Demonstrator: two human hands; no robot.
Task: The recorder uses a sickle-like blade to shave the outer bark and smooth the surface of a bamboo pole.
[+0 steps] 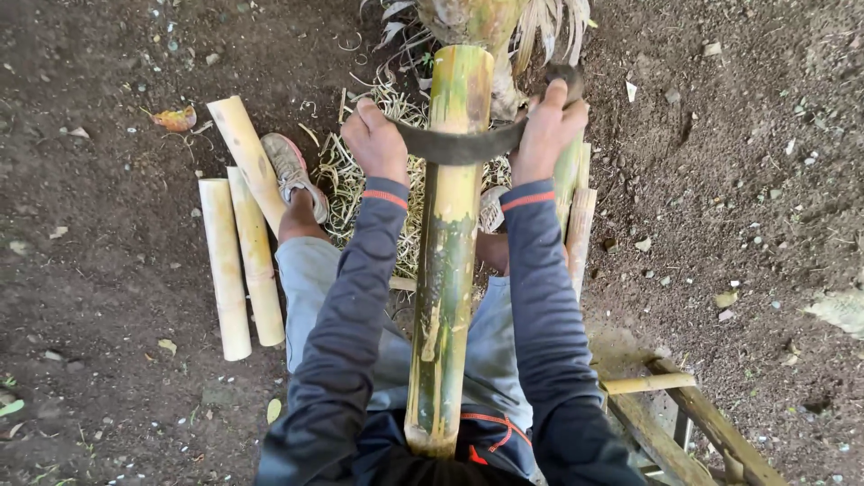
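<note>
So I had both hands on a curved drawknife blade (459,144) laid across a long green bamboo pole (447,270). The left hand (376,139) was clenched round the blade's left end, and the right hand (549,130) was wrapped tight round the right end, up by the dark handle. The pole ran straight away from my lap between my knees, its near end against my waist, its far end up by a clump of dry husk (486,22). The blade sat across it in the upper part, touching the skin. A heap of pale shavings (360,180) lay under it, around my shoe (292,171). Three peeled bamboo pieces (238,243) lay on the dirt floor (108,270) off to my left, and a few more stood just right of the pole. A rough wooden frame (693,423) was at lower right.
</note>
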